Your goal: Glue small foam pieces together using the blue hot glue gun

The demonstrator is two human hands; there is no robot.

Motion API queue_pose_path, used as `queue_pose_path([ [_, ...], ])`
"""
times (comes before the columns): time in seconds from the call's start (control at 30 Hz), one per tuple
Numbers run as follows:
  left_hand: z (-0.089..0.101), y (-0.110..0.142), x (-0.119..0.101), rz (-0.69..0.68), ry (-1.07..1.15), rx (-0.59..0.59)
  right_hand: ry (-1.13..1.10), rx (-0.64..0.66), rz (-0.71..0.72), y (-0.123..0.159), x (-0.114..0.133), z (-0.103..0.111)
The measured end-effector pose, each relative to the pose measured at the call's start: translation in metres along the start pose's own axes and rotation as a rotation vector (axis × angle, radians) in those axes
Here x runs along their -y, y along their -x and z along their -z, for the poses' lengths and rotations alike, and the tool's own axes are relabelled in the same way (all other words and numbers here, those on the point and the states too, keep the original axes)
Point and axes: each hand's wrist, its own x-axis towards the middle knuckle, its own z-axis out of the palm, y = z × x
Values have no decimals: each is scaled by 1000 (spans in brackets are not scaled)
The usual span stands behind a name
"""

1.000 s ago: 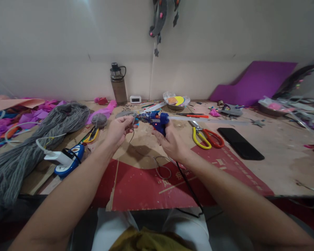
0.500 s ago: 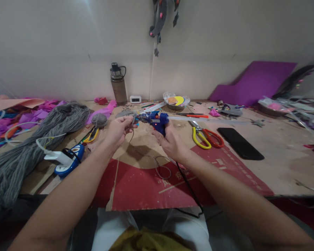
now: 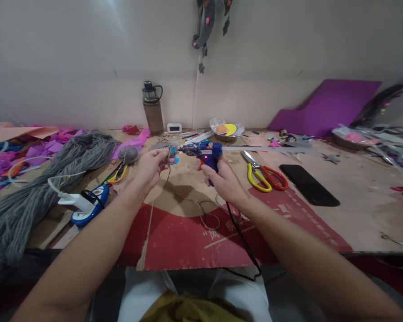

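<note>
My right hand (image 3: 223,183) grips a blue hot-glue gun (image 3: 205,153) by its handle, nozzle pointing left, a red light lit on its body. Its black cord (image 3: 242,239) runs down off the table's near edge. My left hand (image 3: 152,165) pinches a thin grey strand (image 3: 168,172) just left of the nozzle; the strand hangs down and loops on the cardboard (image 3: 188,232). A small blue piece (image 3: 173,158) shows beside the left fingertips.
A thick hank of grey yarn (image 3: 36,192) lies left, with a white plug on a blue power strip (image 3: 83,205). Yellow-and-red scissors (image 3: 263,175), a black phone (image 3: 309,190), a bottle (image 3: 152,109), a bowl (image 3: 226,129), purple sheet (image 3: 322,109) and scraps crowd the table.
My right hand has drawn the glue gun slightly right, away from my left hand, opening a small gap at the nozzle. My left hand stays put.
</note>
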Motion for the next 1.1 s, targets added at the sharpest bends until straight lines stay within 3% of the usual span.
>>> queue_pose_path([
  [0.17, 3, -3, 1, -55, -14, -63, -161, -46, -282, -20, -12, 18],
  [0.27, 3, -2, 2, -117, -83, -74, 4, -36, -509, -33, -23, 31],
  [0.33, 4, -2, 3, -164, -145, -84, 137, -5, -583, -39, -29, 39],
  [0.4, 5, -4, 6, -223, -221, -99, 249, -1, -588, -42, -34, 47],
  [0.5, 9, -9, 10, -342, -342, -153, 509, -99, -518, -41, -33, 59],
  [0.57, 11, -11, 11, -411, -403, -188, 741, -189, -369, -37, -24, 59],
  [0.63, 11, -10, 11, -460, -459, -194, 813, -225, -170, -32, -12, 48],
  [0.7, 8, -6, 8, -523, -552, -180, 564, -162, -61, -27, -2, 25],
  [0.8, 3, 4, 2, -701, -747, -169, 0, -58, -179, -24, 6, -20],
  [0.9, 1, 10, 0, -819, -822, -152, -369, -33, -291, -27, 5, -54],
  [1.0, 1, 12, 1, -761, -789, -113, -557, -18, -304, -31, 5, -67],
  [1.1, -1, 12, 2, -630, -667, -111, -611, 14, -293, -33, 7, -68],
])
